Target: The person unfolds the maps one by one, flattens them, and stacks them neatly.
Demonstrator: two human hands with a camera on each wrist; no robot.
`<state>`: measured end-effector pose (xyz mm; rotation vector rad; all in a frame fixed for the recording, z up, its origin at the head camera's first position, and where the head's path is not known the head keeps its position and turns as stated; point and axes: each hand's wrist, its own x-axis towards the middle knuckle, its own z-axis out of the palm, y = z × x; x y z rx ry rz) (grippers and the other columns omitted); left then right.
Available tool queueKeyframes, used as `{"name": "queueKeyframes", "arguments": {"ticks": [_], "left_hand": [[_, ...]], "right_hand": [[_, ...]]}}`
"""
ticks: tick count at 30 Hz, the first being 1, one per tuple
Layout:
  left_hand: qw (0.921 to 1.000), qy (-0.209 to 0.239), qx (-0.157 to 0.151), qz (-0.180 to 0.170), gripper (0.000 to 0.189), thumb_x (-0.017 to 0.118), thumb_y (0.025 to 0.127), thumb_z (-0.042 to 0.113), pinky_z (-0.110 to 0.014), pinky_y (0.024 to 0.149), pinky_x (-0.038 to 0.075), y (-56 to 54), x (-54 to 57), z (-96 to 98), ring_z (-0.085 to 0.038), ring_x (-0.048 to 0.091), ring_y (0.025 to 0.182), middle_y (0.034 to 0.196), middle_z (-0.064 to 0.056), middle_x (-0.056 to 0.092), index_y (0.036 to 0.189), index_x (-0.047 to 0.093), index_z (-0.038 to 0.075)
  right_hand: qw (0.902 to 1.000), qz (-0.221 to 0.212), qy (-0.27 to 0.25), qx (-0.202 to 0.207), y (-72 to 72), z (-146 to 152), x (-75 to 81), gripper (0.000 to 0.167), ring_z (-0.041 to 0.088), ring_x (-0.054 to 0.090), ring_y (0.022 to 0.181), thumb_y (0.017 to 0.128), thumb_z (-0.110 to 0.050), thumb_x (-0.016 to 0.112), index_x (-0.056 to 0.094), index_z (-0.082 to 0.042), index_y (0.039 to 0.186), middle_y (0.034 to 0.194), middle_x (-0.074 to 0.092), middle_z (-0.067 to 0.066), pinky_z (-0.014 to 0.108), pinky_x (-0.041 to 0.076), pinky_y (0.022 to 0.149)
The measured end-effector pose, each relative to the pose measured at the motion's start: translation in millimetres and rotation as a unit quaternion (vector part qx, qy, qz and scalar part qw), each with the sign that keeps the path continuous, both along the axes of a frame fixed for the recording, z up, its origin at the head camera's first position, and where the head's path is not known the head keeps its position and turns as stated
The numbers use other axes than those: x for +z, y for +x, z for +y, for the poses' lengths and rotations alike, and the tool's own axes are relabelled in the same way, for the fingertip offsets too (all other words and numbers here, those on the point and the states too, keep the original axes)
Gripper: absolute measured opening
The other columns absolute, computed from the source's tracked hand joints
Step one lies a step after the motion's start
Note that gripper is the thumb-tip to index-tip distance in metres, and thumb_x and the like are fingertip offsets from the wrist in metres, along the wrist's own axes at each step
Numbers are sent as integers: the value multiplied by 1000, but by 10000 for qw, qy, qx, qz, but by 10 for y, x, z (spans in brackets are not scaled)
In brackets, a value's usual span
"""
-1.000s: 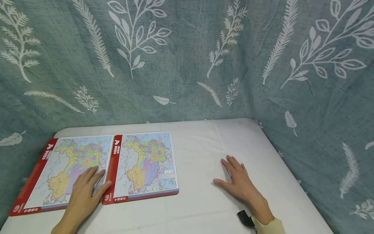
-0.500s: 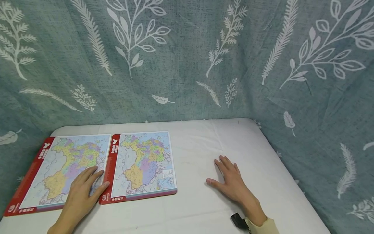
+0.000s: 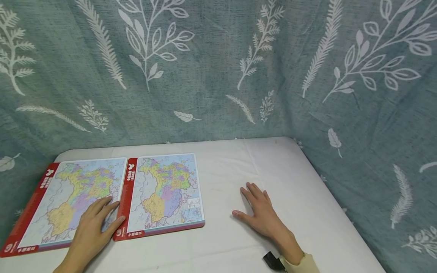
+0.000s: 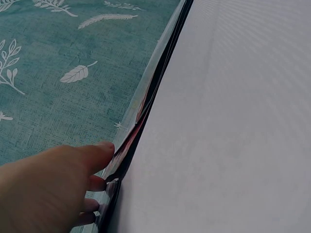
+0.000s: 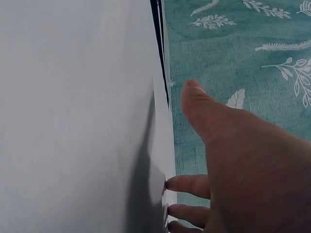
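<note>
Two printed map sheets, each with a red strip down its left side, lie side by side on the white table. My left hand (image 3: 91, 226) rests spread over the lower right part of the left map (image 3: 59, 220). Its thumb reaches onto the red strip of the right map (image 3: 165, 193). In the left wrist view the thumb and fingertips of my left hand (image 4: 53, 182) lie along the maps' edges, seen nearly edge-on. To the right of both maps, my right hand (image 3: 261, 216) rests with fingers spread on the tabletop, holding nothing. The right wrist view shows my right hand (image 5: 257, 160) with fingertips at the table surface.
The white table (image 3: 211, 250) has rounded far corners. A green curtain (image 3: 211, 68) with white leaf prints hangs behind it and along its right side. A small black device (image 3: 273, 261) sits at my right wrist beside the beige sleeve (image 3: 302, 264).
My right hand has slid a little left over the table, closer to the right map. My left hand stays on the left map. The head view has turned slightly right.
</note>
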<state>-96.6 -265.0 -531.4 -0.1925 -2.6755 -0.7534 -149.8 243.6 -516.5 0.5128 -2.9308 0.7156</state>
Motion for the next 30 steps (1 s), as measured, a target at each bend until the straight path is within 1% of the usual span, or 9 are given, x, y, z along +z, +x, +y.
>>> {"name": "queueKeyframes", "arguments": {"ticks": [6,14,21,30], "left_hand": [[10000,-23,44,-64,59,85,88,34,-74,110,30,-2,14,5,-51,43,136,147,-26,53,135,67,2],[9998,-28,74,-183,60,85,88,35,-74,110,30,7,6,13,-50,42,136,147,-25,53,136,67,2],[10000,-43,49,36,58,86,87,32,-72,113,29,9,-3,6,-50,43,136,146,-25,54,134,67,3],[10000,-17,36,-14,59,86,87,32,-72,114,28,8,-15,6,-50,42,136,146,-25,53,134,67,3]], "right_hand": [[9999,-10,-53,142,18,-112,14,90,42,26,159,90,-61,75,49,-6,156,167,37,21,70,15,124],[9992,-191,-21,363,81,-207,32,91,38,24,160,91,-66,71,48,-7,157,169,35,18,70,12,125],[9986,-142,-3,514,88,-255,39,89,37,24,160,93,-65,69,48,-8,157,169,35,17,70,13,124],[9985,-95,-26,535,127,-322,27,89,38,26,160,92,-64,72,49,-7,156,168,37,18,70,15,124]]}}
